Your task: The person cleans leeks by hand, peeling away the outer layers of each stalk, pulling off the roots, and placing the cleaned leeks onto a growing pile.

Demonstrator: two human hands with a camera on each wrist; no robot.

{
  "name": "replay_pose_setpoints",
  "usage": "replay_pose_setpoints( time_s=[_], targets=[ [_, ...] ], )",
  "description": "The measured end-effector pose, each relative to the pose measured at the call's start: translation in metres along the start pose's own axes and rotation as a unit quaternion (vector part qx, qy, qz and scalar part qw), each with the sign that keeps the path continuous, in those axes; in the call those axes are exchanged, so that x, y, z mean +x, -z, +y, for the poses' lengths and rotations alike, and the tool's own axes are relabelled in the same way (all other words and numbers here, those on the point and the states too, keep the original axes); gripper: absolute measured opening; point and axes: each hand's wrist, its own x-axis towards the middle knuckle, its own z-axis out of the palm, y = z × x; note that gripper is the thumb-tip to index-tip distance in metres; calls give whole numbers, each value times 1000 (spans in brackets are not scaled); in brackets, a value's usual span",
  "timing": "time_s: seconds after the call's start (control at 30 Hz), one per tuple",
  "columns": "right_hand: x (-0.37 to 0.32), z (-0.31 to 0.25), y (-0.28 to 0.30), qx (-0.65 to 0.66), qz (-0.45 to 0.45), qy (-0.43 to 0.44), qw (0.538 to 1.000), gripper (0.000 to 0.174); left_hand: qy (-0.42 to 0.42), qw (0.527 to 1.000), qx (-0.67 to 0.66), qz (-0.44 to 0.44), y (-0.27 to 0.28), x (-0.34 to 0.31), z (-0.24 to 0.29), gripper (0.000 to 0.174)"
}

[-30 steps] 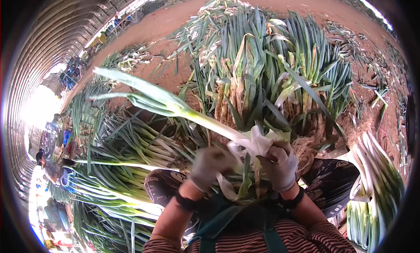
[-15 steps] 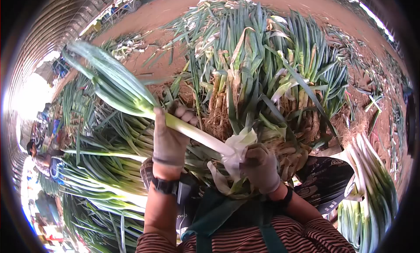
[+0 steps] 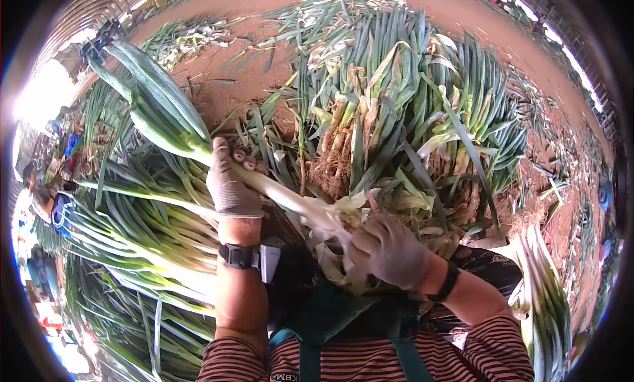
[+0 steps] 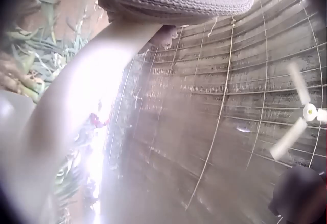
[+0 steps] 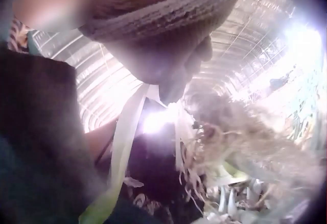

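Note:
A large green onion slants across the head view, its green leaves at the upper left and its white end toward the lap. My gloved left hand grips it where the green meets the white. At the white end, my gloved right hand pinches the loosened pale outer skin with curled fingers. The right wrist view has a pale strip of skin hanging below that hand, with fuzzy roots alongside. In the left wrist view the white stalk runs out from under the glove.
Untrimmed green onions with roots stand in a heap ahead. A pile of stripped onions lies left, and a bundle lies at the right. Peeled leaves litter the lap's front. A person is at the far left.
My left hand went from a blur near the white end to gripping the stalk farther up. My right hand now pulls lower at the skin, which hangs looser; the leaves have swung toward the left.

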Motion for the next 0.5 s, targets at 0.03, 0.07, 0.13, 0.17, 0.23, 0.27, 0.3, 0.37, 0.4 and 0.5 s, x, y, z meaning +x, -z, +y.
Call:
replay_pose_setpoints(
  time_s=[0.03, 0.07, 0.13, 0.17, 0.23, 0.27, 0.3, 0.37, 0.4, 0.5],
  targets=[
    [-11, 5, 6, 6, -51, 40, 998, 15, -25, 999, -6, -18, 12, 10, 1, 23],
    [-26, 5, 8, 36, -119, 19, 992, 17, -20, 1000, -15, -6, 20, 17, 7, 23],
    [-65, 7, 1, 47, -385, -24, 921, 19, -35, 999, -6, 6, 42, 33, 17, 22],
    [-85, 12, -5, 22, -567, -44, 822, 20, -56, 998, -13, 25, 40, 29, 23, 21],
    [-107, 27, 9, 47, -518, -106, 848, 25, -63, 998, -28, 11, 54, 35, 26, 21],
    [-107, 31, 14, 60, -490, -136, 859, 27, -58, 997, -47, 8, 52, 32, 26, 21],
    [-104, 34, 12, 78, -412, -133, 898, 33, -52, 997, -55, 7, 51, 29, 22, 20],
    [-42, 44, 21, 162, -230, -139, 950, 41, -47, 997, -49, -29, 46, 23, 13, 20],
    [-12, 48, 22, 226, -125, -140, 956, 47, -29, 996, -69, -48, 42, 21, 9, 21],
    [64, 40, -1, 397, 38, -67, 915, 56, 15, 986, -104, -127, 36, 15, 4, 27]
  ],
)
